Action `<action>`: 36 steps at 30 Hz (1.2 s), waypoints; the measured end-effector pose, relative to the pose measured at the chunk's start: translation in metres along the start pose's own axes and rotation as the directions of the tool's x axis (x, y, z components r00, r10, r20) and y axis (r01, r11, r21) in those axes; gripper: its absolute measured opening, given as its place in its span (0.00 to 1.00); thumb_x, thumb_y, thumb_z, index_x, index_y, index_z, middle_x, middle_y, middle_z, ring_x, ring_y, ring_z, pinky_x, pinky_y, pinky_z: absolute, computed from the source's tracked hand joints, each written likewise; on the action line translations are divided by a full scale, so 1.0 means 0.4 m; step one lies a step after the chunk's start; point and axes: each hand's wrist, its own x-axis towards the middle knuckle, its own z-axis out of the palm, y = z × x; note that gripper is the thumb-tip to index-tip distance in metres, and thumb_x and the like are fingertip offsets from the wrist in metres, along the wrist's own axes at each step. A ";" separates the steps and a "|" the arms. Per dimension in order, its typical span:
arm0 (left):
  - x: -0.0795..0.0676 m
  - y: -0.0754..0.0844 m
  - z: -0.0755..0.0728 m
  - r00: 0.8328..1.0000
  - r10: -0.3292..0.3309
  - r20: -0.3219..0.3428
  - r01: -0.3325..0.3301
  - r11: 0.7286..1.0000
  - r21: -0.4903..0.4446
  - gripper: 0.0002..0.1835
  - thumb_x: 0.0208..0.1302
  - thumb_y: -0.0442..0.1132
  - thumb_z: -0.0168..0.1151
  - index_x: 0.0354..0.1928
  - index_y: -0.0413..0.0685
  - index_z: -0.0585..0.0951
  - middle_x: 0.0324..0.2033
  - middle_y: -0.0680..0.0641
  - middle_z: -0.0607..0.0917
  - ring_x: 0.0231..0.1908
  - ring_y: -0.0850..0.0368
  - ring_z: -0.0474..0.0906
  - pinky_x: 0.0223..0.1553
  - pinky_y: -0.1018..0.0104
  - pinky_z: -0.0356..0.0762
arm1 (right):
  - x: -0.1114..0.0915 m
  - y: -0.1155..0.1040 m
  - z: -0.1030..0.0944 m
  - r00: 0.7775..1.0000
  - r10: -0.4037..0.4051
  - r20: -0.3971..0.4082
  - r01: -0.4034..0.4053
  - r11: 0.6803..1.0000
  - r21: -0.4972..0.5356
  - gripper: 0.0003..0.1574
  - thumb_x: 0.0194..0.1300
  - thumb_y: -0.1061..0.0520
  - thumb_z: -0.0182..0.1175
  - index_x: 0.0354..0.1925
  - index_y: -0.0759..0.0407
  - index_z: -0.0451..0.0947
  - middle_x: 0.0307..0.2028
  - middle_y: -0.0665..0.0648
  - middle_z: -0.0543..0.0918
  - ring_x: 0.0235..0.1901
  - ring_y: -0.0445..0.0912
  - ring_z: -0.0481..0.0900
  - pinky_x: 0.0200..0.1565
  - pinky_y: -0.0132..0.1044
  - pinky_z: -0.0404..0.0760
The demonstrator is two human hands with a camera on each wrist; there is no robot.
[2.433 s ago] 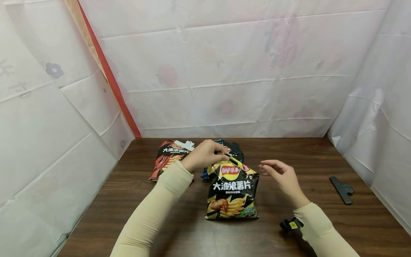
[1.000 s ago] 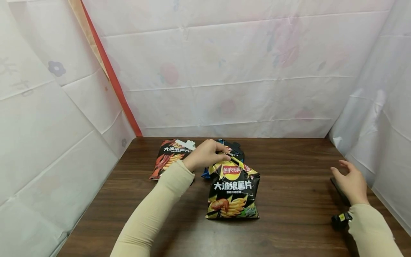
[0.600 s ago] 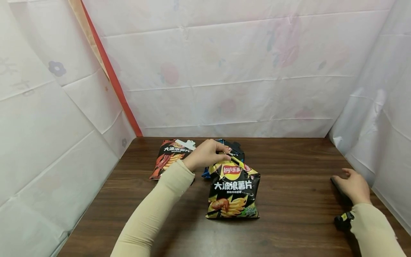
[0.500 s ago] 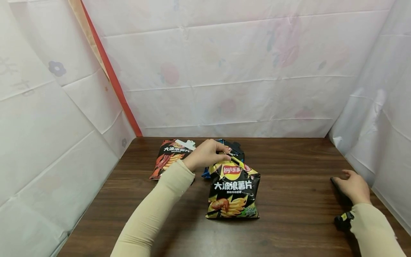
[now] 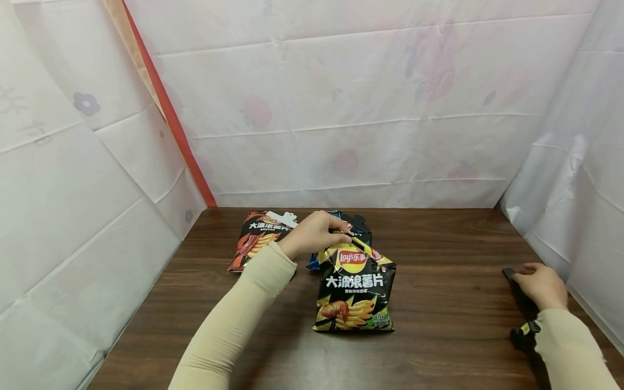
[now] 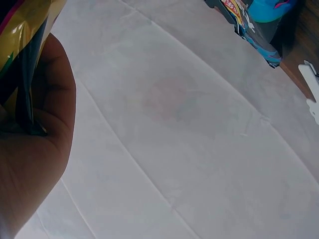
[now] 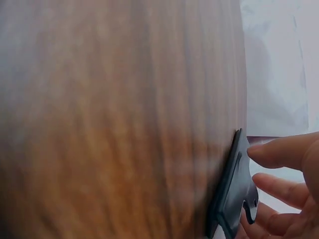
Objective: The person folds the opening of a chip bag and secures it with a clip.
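Note:
My left hand [image 5: 317, 234] pinches the folded-over top of a black and yellow chip bag [image 5: 358, 292], which stands upright in the middle of the table. In the left wrist view the crumpled foil of this bag [image 6: 22, 45] lies between my curled fingers and palm. At the right side, my right hand [image 5: 540, 284] is at a dark grey bag clip [image 5: 509, 275], partly covering it. The right wrist view shows the clip [image 7: 234, 186] on the table, with my thumb tip and fairly straight fingers right at its handle side.
Behind my left arm lies a red chip bag [image 5: 260, 238] with a white clip [image 5: 283, 219] on its top. A blue chip bag [image 5: 314, 262] with a black clip [image 5: 359, 223] stands behind the held bag. White sheeting [image 5: 351, 108] encloses the wooden table [image 5: 439, 346].
My right hand has moved right from beside the yellow bag to the grey clip, then lowered over it. My left hand keeps its pinch on the bag's top.

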 end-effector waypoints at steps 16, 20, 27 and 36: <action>0.002 0.001 0.000 1.000 0.016 -0.002 -0.016 1.000 0.011 0.07 0.66 0.43 0.65 0.39 0.53 0.88 0.33 0.53 0.88 0.13 0.62 0.62 0.22 0.70 0.65 | -0.016 0.011 -0.010 0.993 0.106 0.043 -0.105 0.994 -0.016 0.38 0.65 0.43 0.58 0.56 0.75 0.72 0.55 0.80 0.71 0.45 0.72 0.75 0.37 0.52 0.75; 0.001 0.002 0.000 1.000 0.011 -0.004 -0.011 1.000 0.007 0.07 0.66 0.43 0.65 0.40 0.53 0.88 0.35 0.52 0.88 0.13 0.62 0.60 0.22 0.70 0.64 | -0.017 0.012 -0.009 0.997 0.074 0.014 -0.074 0.997 -0.009 0.36 0.64 0.44 0.59 0.53 0.76 0.74 0.53 0.80 0.74 0.44 0.72 0.75 0.38 0.52 0.74; 0.001 0.004 -0.001 1.000 0.018 -0.007 -0.018 1.000 0.012 0.06 0.66 0.42 0.64 0.39 0.53 0.88 0.39 0.51 0.88 0.13 0.63 0.60 0.23 0.70 0.64 | -0.015 0.007 -0.008 0.999 0.044 -0.008 -0.044 0.999 -0.008 0.34 0.64 0.45 0.59 0.50 0.77 0.76 0.51 0.80 0.76 0.44 0.73 0.74 0.41 0.54 0.74; -0.001 0.005 -0.001 1.000 0.015 -0.005 -0.014 1.000 0.018 0.06 0.67 0.42 0.64 0.39 0.52 0.88 0.37 0.51 0.88 0.13 0.63 0.61 0.23 0.70 0.64 | -0.009 0.011 -0.010 0.999 0.030 -0.015 -0.030 0.999 -0.015 0.31 0.63 0.46 0.59 0.47 0.75 0.80 0.52 0.81 0.75 0.45 0.75 0.74 0.41 0.54 0.74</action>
